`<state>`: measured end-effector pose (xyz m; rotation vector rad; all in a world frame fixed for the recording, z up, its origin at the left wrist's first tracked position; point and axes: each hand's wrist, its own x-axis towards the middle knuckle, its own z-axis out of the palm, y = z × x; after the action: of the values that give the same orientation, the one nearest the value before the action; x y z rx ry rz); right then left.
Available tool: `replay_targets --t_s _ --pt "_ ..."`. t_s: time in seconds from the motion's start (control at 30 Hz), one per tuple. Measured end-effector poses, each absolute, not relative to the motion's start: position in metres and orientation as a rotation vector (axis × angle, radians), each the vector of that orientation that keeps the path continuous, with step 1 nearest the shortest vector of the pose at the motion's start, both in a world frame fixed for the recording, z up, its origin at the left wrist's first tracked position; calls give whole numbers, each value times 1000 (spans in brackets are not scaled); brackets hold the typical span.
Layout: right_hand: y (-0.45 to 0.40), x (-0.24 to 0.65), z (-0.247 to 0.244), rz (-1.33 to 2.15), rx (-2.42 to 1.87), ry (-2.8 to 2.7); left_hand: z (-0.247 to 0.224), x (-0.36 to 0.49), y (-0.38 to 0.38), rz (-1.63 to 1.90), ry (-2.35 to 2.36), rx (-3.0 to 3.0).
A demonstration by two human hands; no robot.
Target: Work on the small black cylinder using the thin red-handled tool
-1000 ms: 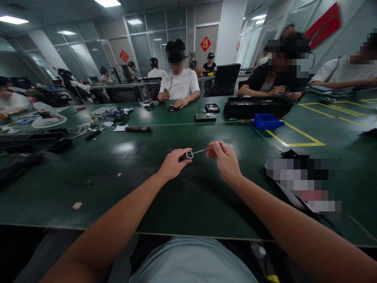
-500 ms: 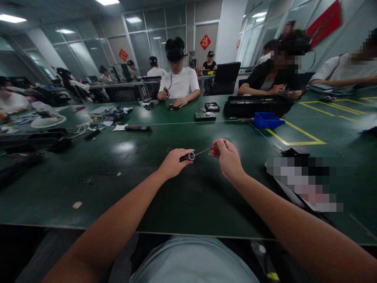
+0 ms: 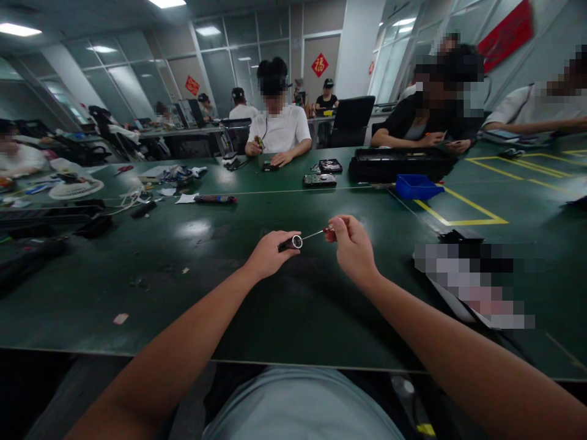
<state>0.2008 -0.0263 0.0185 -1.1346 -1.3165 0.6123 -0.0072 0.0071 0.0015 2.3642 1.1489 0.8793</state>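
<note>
Right hand [image 3: 360,247] shifted slightly, pinching red-handled screwdriver [image 3: 326,230] at dark cylinder [image 3: 285,245]; left hand [image 3: 266,256] pinches that cylinder (presumably bracing against the tip).

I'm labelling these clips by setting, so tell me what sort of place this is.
Probably an electronics repair or disassembly workroom: opened hard drives lie on a long green worktable, people sit around it with tools, and the right hand holds a screwdriver.
</note>
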Motion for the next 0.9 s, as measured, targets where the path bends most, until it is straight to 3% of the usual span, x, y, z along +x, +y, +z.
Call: replay_targets --t_s 0.4,0.9 --pt "-31 205 31 513 -1337 -1456 0 -8 7 902 1136 2371" --pt "-23 208 22 593 -1268 -1556 -2 -11 10 891 1153 2355"
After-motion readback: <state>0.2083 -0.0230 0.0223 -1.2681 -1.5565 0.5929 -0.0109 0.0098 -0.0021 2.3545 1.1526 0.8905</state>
